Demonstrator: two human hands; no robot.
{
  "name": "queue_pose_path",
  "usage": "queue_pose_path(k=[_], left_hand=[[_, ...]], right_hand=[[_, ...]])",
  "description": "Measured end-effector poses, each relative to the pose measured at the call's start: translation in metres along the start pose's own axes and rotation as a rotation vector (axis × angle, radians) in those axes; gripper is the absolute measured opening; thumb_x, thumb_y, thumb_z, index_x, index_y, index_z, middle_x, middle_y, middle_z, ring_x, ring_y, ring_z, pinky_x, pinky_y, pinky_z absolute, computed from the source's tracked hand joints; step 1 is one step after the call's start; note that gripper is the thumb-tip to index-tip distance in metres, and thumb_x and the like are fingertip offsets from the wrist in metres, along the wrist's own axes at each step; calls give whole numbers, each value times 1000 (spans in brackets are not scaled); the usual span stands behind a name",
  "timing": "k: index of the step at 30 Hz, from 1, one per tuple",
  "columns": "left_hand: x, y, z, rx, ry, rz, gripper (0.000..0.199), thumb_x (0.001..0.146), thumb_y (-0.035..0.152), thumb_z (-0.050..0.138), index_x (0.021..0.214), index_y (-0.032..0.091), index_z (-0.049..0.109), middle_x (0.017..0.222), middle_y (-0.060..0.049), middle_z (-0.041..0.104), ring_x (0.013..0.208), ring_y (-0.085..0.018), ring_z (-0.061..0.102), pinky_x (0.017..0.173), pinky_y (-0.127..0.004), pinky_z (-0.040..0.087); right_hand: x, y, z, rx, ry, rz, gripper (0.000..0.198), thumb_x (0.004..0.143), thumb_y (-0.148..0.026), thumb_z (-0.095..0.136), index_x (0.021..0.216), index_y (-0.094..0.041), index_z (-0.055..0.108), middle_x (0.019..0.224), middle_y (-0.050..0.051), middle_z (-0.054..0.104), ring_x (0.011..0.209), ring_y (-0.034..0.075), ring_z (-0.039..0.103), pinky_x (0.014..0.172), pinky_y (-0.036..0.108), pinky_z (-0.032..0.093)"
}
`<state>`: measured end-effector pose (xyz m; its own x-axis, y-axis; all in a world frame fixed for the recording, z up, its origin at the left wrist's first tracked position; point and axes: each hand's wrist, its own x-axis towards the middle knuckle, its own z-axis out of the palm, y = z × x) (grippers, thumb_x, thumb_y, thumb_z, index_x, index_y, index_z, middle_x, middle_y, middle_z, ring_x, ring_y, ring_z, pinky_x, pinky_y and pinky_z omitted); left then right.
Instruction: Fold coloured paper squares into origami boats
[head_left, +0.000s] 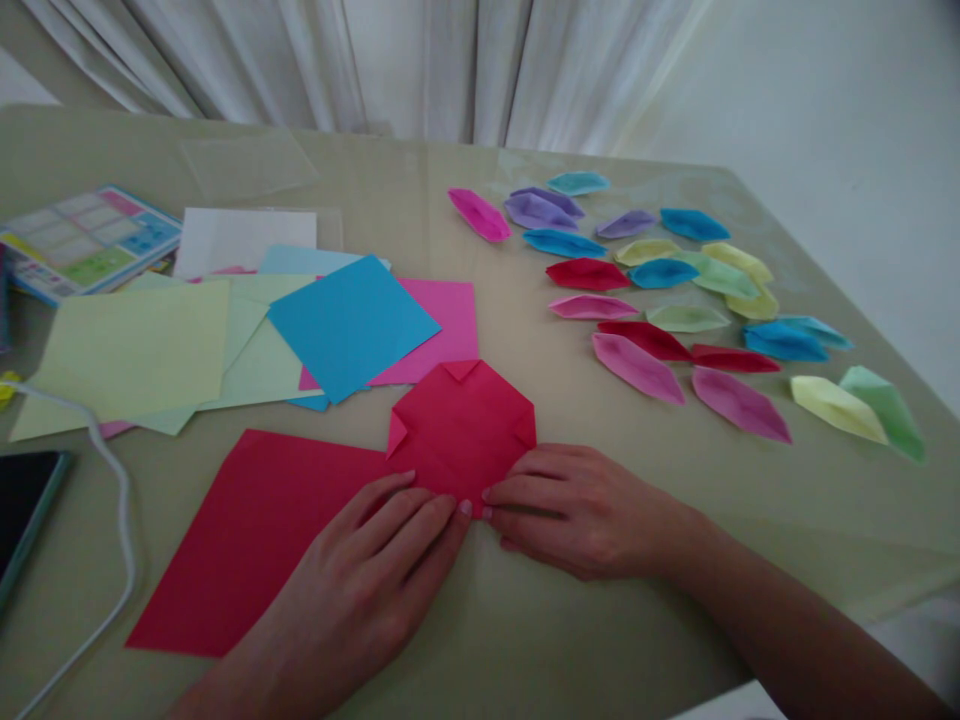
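A red origami paper (463, 425) lies on the table with its corners folded in, giving it an eight-sided outline. Small triangular flaps show at its far, left and right sides. My left hand (382, 565) presses its near left edge, thumb and fingers pinched at the near corner. From the other side, my right hand (585, 510) holds the near right edge with its fingertips close together. My fingers partly hide the near corner. Under my left hand and wrist is a flat, larger red sheet (262, 530).
Loose coloured sheets lie at the left, including a blue square (352, 330) and a pale yellow sheet (135, 350). Several folded paper boats (637, 368) cover the right side. A white cable (124, 510) and a phone (22, 510) are at the left edge. Curtains (405, 60) hang behind.
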<state>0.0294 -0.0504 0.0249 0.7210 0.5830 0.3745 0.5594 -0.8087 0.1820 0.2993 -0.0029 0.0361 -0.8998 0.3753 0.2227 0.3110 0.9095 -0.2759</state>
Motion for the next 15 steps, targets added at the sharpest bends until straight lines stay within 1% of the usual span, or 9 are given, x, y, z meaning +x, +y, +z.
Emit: queue_pose_path(k=[5, 9, 13, 15], left_hand=[[-1, 1, 1, 9, 2, -1, 41, 111, 11, 34, 119, 11, 74, 106, -7, 76, 103, -24, 65, 105, -44, 46], [-2, 3, 5, 3, -13, -5, 32, 110, 14, 44, 120, 11, 74, 108, -8, 76, 104, -25, 65, 107, -47, 45], [0, 5, 5, 12, 27, -17, 29, 109, 15, 47, 116, 12, 76, 106, -6, 77, 102, -25, 65, 104, -46, 48], [1, 6, 3, 22, 34, -19, 30, 110, 15, 47, 114, 13, 76, 105, -6, 78, 101, -25, 66, 102, -45, 50]], right_hand=[[0, 0, 0, -13, 1, 1, 15, 107, -24, 63, 104, -17, 76, 108, 6, 78, 95, 18, 67, 83, 32, 53], [-1, -2, 0, -18, -7, 10, 16, 107, -27, 64, 103, -17, 75, 107, 5, 78, 96, 18, 68, 81, 33, 54], [-1, -7, 0, -2, -9, 59, 17, 108, -25, 62, 102, -16, 75, 104, 5, 79, 92, 17, 69, 79, 32, 55], [-2, -8, -1, -8, -5, 59, 17, 107, -27, 64, 101, -17, 76, 105, 5, 79, 91, 17, 70, 79, 33, 56]])
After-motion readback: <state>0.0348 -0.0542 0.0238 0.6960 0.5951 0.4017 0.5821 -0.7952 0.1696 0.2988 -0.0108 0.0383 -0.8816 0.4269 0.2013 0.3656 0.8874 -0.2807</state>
